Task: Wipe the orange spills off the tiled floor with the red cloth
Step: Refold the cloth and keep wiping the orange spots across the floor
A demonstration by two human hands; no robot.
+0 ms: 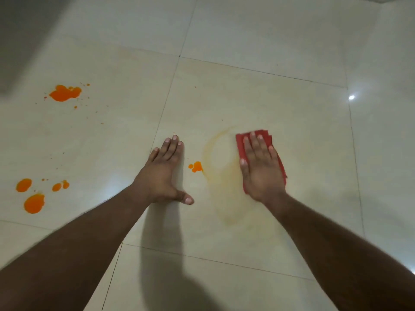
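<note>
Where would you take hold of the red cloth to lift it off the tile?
Probably at the far edge of the red cloth, coming from above. It lies flat under the right hand, which presses it with straight fingers, so only that edge and the right-side fringe stick out to pinch.

The right hand [261, 169] lay flat on the cloth [265, 136], which lay on the floor [258, 41] at right of centre, its edges showing beyond the fingers [253, 140] and along the hand's far side. The left hand [164, 173] rested flat on the floor to the left, well apart from the cloth. Between the two hands lay a small spill [195, 167] — nearer the left hand — with a smeared ring [215, 149] just beside it, reaching to the cloth. Far to the left lay a cluster of spills [33, 203], and behind those, farther from the person, a larger spill [65, 93] ringed by droplets.
</note>
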